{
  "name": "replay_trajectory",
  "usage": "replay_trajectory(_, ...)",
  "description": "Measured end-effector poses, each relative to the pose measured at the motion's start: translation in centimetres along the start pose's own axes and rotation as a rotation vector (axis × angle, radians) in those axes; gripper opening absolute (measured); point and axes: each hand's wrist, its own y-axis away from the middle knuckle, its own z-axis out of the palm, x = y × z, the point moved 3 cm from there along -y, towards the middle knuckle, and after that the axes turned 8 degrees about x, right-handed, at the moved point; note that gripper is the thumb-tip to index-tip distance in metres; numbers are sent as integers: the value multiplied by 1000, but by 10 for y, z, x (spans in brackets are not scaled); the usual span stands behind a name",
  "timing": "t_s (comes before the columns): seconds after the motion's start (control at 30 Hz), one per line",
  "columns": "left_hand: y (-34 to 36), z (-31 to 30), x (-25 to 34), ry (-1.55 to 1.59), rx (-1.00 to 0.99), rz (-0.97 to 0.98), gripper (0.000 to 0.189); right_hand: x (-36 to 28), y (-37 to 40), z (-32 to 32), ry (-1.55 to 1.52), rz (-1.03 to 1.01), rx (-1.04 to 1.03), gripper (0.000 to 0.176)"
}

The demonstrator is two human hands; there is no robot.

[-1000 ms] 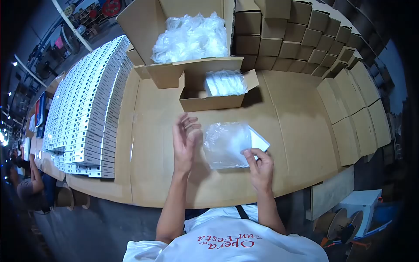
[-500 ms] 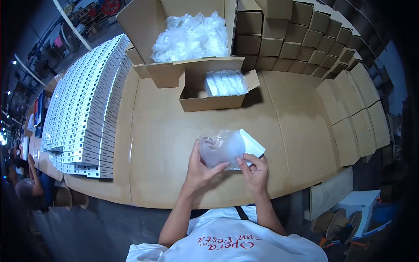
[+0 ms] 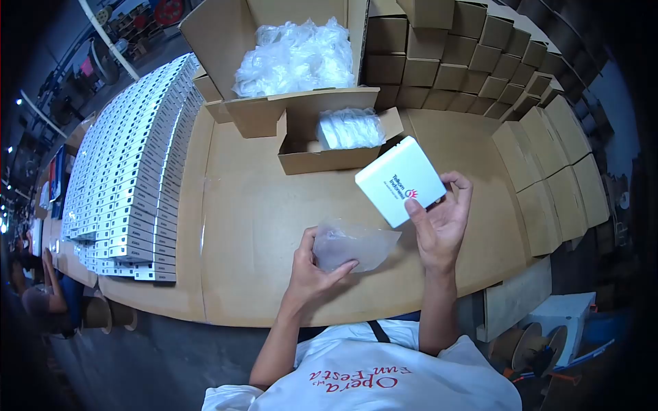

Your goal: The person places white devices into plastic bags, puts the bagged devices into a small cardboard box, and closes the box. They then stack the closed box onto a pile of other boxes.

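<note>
A flat white box [image 3: 392, 175] printed "Telkom Indonesia" is gripped by my right hand [image 3: 442, 222], thumb on its printed face and fingers behind. My left hand [image 3: 317, 264] pinches a clear plastic bag [image 3: 351, 245], which hangs slack over the cardboard-covered table. Box and bag are apart. Beyond them stands a small open carton [image 3: 329, 162] with wrapped bundles [image 3: 351, 130] in clear plastic inside it.
Behind the small carton, a large open carton [image 3: 253, 116] holds a heap of clear plastic bags [image 3: 298, 58]. Long stacks of white boxes [image 3: 130, 171] line the left side. Brown cartons [image 3: 456, 48] are piled at the back right, with more cartons [image 3: 558, 178] along the right edge.
The white box has come out of the plastic bag and moved up and right in my right hand. My left hand stays nearly in place with the bag.
</note>
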Motion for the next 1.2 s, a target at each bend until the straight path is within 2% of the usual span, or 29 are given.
replay_trajectory(0.1,1,1,4,6,-15,-21,66,-5,-2,14,-33,-55,-52,52)
replay_trajectory(0.23,1,1,7,-6,-58,-133,71,-5,0,20,31,-18,-96,48)
replay_trajectory(0.33,1,0,8,-6,-22,-27,64,-1,2,20,5,0,-96,46)
replay_trajectory(0.83,-1,-2,2,-35,-7,-15,62,8,2,19,-4,19,-110,43)
replay_trajectory(0.93,-2,0,3,34,24,-73,61,12,5,18,1,21,-135,43)
replay_trajectory(1.2,-3,-6,-4,-30,78,-27,59,20,9,1,35,86,-151,41)
